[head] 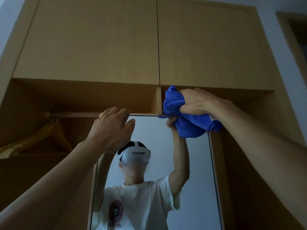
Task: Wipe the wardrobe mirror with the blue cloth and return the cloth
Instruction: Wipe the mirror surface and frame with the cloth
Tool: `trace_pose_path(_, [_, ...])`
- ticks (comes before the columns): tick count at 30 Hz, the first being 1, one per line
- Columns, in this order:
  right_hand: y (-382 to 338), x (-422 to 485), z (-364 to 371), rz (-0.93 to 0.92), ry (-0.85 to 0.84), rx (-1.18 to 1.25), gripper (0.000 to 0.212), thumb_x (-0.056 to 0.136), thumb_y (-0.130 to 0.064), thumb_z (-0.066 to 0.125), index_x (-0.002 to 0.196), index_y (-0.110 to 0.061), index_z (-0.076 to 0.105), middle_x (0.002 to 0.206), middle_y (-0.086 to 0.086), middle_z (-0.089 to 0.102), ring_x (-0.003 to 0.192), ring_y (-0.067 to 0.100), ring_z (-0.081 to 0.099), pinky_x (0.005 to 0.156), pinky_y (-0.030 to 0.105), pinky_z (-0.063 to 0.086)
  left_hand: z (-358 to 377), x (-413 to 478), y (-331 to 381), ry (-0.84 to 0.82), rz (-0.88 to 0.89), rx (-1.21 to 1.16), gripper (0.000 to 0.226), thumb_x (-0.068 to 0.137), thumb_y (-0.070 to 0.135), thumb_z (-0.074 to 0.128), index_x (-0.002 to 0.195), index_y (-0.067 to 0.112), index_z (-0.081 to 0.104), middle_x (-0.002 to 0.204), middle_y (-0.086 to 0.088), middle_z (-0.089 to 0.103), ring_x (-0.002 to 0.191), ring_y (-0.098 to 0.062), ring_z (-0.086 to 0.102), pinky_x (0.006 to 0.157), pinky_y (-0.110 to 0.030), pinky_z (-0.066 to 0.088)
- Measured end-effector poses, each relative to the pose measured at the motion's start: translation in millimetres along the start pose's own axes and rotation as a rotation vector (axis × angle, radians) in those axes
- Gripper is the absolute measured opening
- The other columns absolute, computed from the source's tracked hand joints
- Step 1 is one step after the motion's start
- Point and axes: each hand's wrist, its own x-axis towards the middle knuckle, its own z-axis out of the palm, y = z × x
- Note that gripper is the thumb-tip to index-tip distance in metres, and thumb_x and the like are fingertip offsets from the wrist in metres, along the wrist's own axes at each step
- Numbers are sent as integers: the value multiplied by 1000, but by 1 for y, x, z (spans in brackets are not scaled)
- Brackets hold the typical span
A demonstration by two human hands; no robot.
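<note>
Blue cloth [186,117] bunched in right hand [197,102], fingers curled tight round it, pressed on top right corner of mirror [197,163], left hand [111,128] left of that grip, fingers hooked over mirror top edge, thumb on glass, rail [74,115] and hangers [48,135] further left.

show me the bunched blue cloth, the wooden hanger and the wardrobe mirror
bunched blue cloth [172,102]: head view, upper folds
wooden hanger [52,127]: head view, neck below hook
wardrobe mirror [196,163]: head view, glass right of reflection
</note>
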Motion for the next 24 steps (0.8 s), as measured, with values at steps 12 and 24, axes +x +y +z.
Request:
trace_pose_path(12, [-40, 3, 4, -55, 35, -55, 35, 82, -25, 58, 117, -24, 50, 84, 1, 60, 71, 20, 60, 58, 35, 46, 1, -7, -1, 34, 3, 9, 60, 93, 63, 28, 140, 33, 49, 129, 5, 53, 135, -23, 46, 95, -45, 48])
trace_pose_path(24, [7, 0, -2, 10, -80, 354, 22, 77, -27, 61, 94, -14, 60, 73, -10, 65, 69, 6, 66, 60, 24, 52, -1, -7, 0, 33, -13, -70, 61, 92, 58, 33, 145, 31, 50, 156, -3, 46, 158, -22, 16, 111, -58, 38])
